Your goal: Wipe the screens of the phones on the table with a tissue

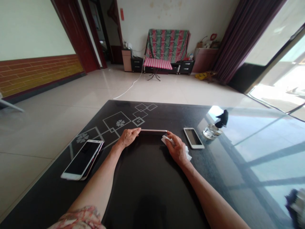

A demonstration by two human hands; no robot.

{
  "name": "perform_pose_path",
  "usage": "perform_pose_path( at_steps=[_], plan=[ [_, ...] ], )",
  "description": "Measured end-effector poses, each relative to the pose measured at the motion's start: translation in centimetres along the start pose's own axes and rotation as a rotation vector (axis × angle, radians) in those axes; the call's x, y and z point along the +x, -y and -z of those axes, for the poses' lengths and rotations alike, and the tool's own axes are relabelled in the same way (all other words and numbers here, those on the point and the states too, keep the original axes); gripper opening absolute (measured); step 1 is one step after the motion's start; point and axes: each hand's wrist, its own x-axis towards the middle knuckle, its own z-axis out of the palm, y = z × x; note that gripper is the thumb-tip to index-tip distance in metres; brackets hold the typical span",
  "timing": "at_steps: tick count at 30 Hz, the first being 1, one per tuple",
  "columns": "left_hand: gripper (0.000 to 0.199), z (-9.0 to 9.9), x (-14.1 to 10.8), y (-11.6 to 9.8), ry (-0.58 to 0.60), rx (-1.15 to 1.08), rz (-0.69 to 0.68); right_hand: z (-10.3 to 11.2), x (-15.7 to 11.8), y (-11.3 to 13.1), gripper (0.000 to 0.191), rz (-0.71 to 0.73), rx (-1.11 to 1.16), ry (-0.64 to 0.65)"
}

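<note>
Above the dark table, a thin phone shows edge-on, with its faces hidden from me. My left hand pinches its left end between closed fingers. The other end is gripped by my right hand, which also has a crumpled white tissue tucked in its palm. Beside my left forearm lies a large white phone, stacked on at least one other device. A smaller white phone rests face up to the right of my right hand.
A clear spray bottle with a black trigger stands on the glossy black table, at the right. A dark and white bundle sits near the right edge. Farther off are a striped small table and a white cable on the floor.
</note>
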Motion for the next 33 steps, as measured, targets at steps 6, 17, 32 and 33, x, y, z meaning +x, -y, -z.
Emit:
perform_pose_path(
  at_steps=[6, 17, 32, 33],
  plan=[
    [0.057, -0.8, 0.2, 0.0, -0.063, -0.023, -0.001, 0.1, 0.2, -0.2, 0.011, -0.023, 0.041, -0.004],
    [0.045, -1.7, 0.6, 0.3, -0.225, -0.072, -0.099, 0.1, 0.4, -0.2, 0.009, -0.004, 0.02, 0.036],
    [0.036, -2.5, 1.2, 0.6, -0.317, -0.433, -0.068, -0.2, 0.5, -0.4, 0.008, 0.041, 0.029, 0.054],
    [0.036, -2.4, 1.2, 0.8, -0.309, -0.439, -0.069, -0.2, 0.5, -0.5, 0.008, 0.042, 0.031, 0.053]
  ],
)
